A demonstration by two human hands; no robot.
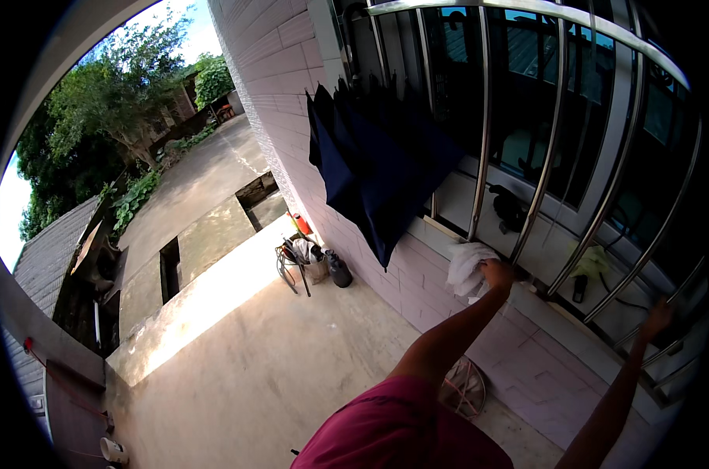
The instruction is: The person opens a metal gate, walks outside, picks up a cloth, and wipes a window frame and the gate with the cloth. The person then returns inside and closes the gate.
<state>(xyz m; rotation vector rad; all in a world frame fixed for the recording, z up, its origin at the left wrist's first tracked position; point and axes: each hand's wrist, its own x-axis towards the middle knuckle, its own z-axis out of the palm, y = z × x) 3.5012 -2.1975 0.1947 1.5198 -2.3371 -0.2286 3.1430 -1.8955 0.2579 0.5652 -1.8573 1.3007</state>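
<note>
My left hand point(498, 274) is closed on a bunched white cloth point(470, 267) at the sill, by the foot of a metal window grille point(480, 129). Part of the cloth hangs over the sill's outer edge. My right hand point(656, 319) is farther right, at one of the grille's lower bars; it is blurred, and its finger position is unclear. Behind the bars, on the white sill point(556, 246), lie a black object point(508, 208), a pale yellow-green cloth or bag point(591, 261) and a small dark device point(579, 288) near a black cable.
A dark blue umbrella point(378, 164) hangs point down from the grille, left of my hands. Against the pink tiled wall point(366, 287) stand a dark bottle point(338, 268) and a bag of tools point(313, 267). A round covered basket point(464, 387) is below my left arm, on the concrete floor point(260, 363).
</note>
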